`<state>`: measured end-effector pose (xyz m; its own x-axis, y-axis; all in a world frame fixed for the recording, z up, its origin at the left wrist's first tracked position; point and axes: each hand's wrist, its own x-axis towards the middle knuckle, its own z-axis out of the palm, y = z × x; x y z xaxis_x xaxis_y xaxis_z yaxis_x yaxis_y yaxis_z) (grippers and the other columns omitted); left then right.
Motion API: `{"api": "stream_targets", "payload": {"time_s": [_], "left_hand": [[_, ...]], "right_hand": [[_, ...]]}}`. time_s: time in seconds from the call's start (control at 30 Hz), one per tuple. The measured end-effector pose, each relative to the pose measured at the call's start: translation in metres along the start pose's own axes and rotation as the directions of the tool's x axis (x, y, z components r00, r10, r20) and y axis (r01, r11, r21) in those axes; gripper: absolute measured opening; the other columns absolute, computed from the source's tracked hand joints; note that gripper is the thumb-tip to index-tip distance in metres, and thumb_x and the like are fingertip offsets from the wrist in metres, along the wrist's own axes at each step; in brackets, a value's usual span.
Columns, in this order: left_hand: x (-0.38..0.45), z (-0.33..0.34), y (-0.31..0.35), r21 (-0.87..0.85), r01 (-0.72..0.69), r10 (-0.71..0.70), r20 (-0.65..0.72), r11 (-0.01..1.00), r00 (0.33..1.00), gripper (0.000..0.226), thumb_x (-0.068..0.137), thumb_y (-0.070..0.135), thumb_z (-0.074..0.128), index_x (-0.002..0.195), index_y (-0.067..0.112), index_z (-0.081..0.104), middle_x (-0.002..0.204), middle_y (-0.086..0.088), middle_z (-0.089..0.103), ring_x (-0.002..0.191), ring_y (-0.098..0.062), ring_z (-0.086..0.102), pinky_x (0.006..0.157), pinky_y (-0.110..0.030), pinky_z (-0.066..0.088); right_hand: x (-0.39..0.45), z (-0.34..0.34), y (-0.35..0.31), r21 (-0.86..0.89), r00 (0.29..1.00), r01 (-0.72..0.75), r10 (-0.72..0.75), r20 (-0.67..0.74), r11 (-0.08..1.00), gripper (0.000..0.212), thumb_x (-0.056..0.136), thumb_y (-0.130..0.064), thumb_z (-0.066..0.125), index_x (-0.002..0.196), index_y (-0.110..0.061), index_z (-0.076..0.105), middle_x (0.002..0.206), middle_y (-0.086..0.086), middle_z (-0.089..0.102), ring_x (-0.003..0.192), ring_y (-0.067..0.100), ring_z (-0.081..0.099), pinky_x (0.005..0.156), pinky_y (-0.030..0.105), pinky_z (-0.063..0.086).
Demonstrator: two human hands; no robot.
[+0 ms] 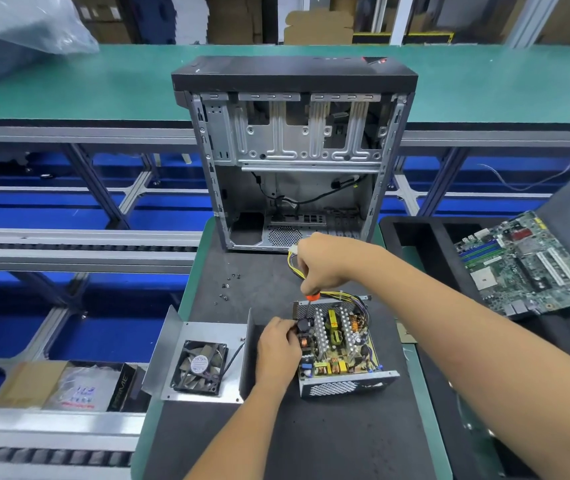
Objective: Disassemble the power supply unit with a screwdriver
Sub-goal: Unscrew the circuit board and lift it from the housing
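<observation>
The right hand grips an upright screwdriver over the open power supply unit, whose left edge the left hand holds with curled fingers.

dark mat carries open power supply unit, fan cover, loose screws, empty pc case.

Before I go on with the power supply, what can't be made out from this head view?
- Screwdriver tip and its screw: hidden behind board parts and the left hand.
- Screwdriver handle: wrapped by the right hand.
- Loose screws on the mat: too small to count.
- Fan label: too small to read.
</observation>
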<state>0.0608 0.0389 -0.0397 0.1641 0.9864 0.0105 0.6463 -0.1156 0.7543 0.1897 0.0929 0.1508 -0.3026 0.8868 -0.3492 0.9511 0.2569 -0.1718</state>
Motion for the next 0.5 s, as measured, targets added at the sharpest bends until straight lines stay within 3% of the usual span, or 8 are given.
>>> {"api": "stream_targets", "payload": {"time_s": [0.13, 0.23, 0.33, 0.5], "left_hand": [[-0.0028, 0.0025, 0.001, -0.265, 0.179, -0.198, -0.048, 0.947, 0.979, 0.016, 0.087, 0.005, 0.059, 0.087, 0.018, 0.067, 0.087, 0.002, 0.063, 0.078, -0.01, 0.059, 0.065, -0.012, 0.043], [0.0001, 0.004, 0.0011, -0.397, 0.294, -0.343, -0.057, 0.87, 0.938, 0.017, 0.088, 0.006, 0.059, 0.084, 0.021, 0.066, 0.084, 0.003, 0.067, 0.079, -0.012, 0.062, 0.067, -0.016, 0.046], [0.0047, 0.0035, 0.0002, -0.424, 0.327, -0.38, -0.043, 0.845, 0.924, 0.017, 0.088, 0.005, 0.057, 0.085, 0.018, 0.068, 0.086, 0.002, 0.068, 0.082, -0.011, 0.063, 0.074, -0.023, 0.049], [0.0025, 0.0043, -0.0015, -0.43, 0.323, -0.373, -0.034, 0.843, 0.927, 0.017, 0.088, 0.006, 0.057, 0.083, 0.018, 0.067, 0.084, 0.003, 0.067, 0.078, -0.005, 0.061, 0.066, -0.015, 0.044]], "right_hand": [[0.0004, 0.0, 0.0006, 0.0, 1.0, -0.006, 0.006, -0.002, 1.0, 0.036, 0.071, -0.022, 0.071, 0.049, -0.012, 0.043, 0.046, 0.003, 0.036, 0.052, 0.022, 0.034, 0.047, 0.025, 0.028], [0.0017, 0.0003, -0.0003, -0.003, 1.0, -0.013, 0.013, -0.005, 1.0, 0.035, 0.071, -0.022, 0.071, 0.05, -0.012, 0.044, 0.045, 0.002, 0.035, 0.05, 0.022, 0.034, 0.044, 0.022, 0.025], [0.0043, 0.0002, -0.0014, -0.013, 1.0, -0.016, 0.016, -0.006, 1.0, 0.035, 0.07, -0.021, 0.07, 0.049, -0.013, 0.043, 0.044, 0.002, 0.034, 0.047, 0.021, 0.031, 0.042, 0.02, 0.022], [0.0062, -0.0004, -0.0045, -0.055, 1.0, -0.006, 0.004, -0.029, 0.998, 0.038, 0.069, -0.023, 0.07, 0.047, -0.013, 0.041, 0.043, 0.001, 0.033, 0.045, 0.02, 0.029, 0.039, 0.018, 0.019]]}}
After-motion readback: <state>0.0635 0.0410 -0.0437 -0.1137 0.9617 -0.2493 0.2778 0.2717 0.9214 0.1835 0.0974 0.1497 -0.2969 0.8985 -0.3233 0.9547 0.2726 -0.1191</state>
